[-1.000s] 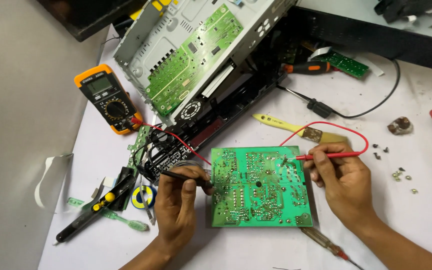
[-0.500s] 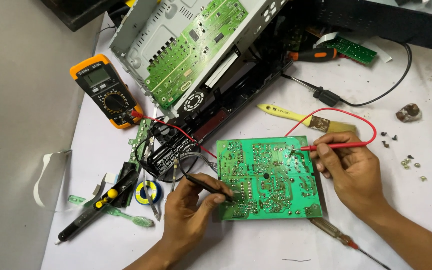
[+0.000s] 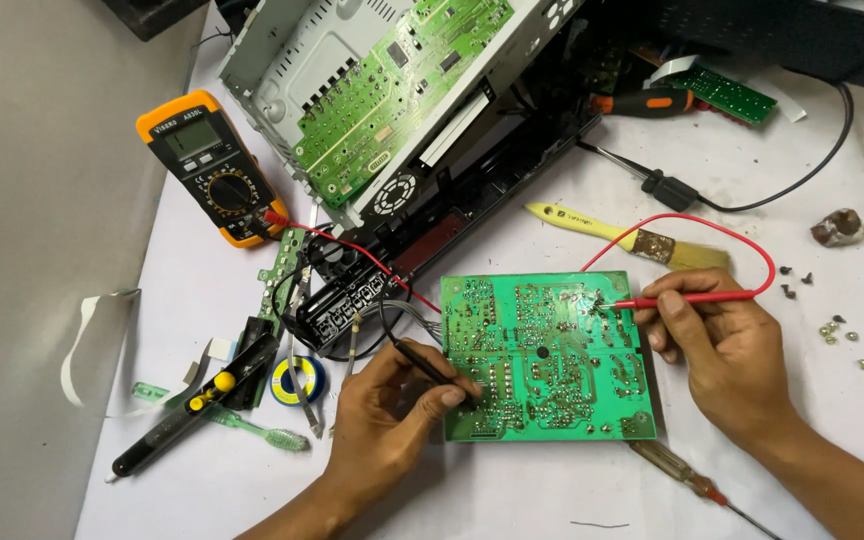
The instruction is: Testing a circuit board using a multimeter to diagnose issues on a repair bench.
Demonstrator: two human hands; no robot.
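A green circuit board [image 3: 547, 355] lies solder side up on the white table. My left hand [image 3: 387, 425] grips a black test probe [image 3: 427, 368] whose tip rests on the board's lower left part. My right hand [image 3: 717, 345] pinches a red test probe [image 3: 672, 298], its tip touching the board's upper right area. Red and black leads run back to an orange and black multimeter [image 3: 210, 168] at the upper left.
An opened metal chassis with green boards [image 3: 392, 90] stands tilted behind. A yellow-handled brush [image 3: 622, 232], a black power cord [image 3: 752, 195], loose screws [image 3: 837, 328], a solder reel [image 3: 299, 380], a green toothbrush [image 3: 252, 425], a soldering iron [image 3: 177, 430] and a screwdriver [image 3: 692, 480] lie around.
The view has shifted a little. My left hand slid the black probe slightly right onto the board's lower left; my right hand keeps the red probe on the upper right.
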